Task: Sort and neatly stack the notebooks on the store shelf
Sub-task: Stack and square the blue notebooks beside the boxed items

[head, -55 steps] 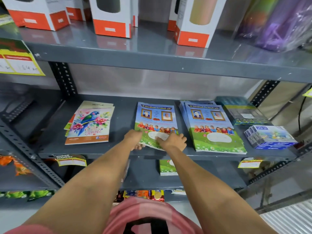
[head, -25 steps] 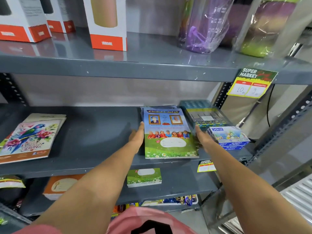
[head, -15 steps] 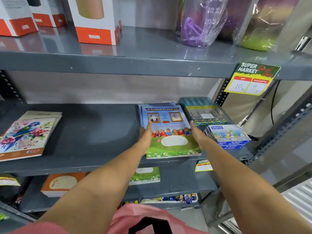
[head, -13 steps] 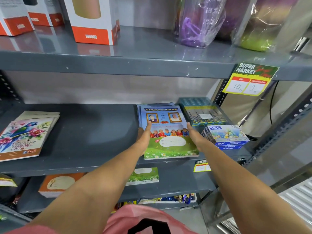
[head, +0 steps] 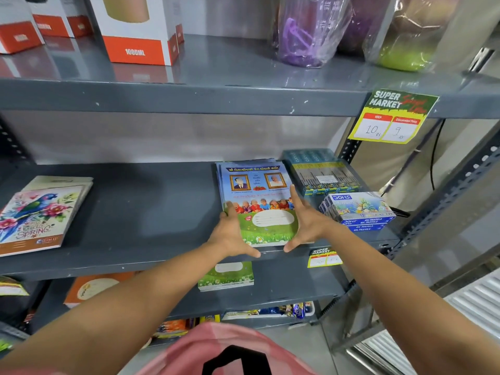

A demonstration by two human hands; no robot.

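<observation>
- Grey metal middle shelf [head: 151, 212] carries a stack of blue-green notebooks [head: 259, 201] near its right end; the stack reaches to the front edge.
- Left hand [head: 230, 234] lies flat against the left side of this stack, fingers straight, thumb along the front edge; it presses and does not grasp.
- Right hand [head: 307, 226] is flat against the right side in the same way, thumb at the front right corner.
- Parrot notebooks [head: 40, 215] lie in a smaller pile at the left end of the same shelf, well apart from the hands.
- Just to the right of the stack are a dark blue flat pack [head: 322, 171] at the back and 2 stacked pastel boxes [head: 357, 209] in front.
- On the lower shelf [head: 284, 288], 1 more green notebook [head: 226, 276] lies under the hands.
- On the upper shelf [head: 216, 96] stands an orange-white box [head: 138, 31]; its window shows a beige bottle inside.
</observation>
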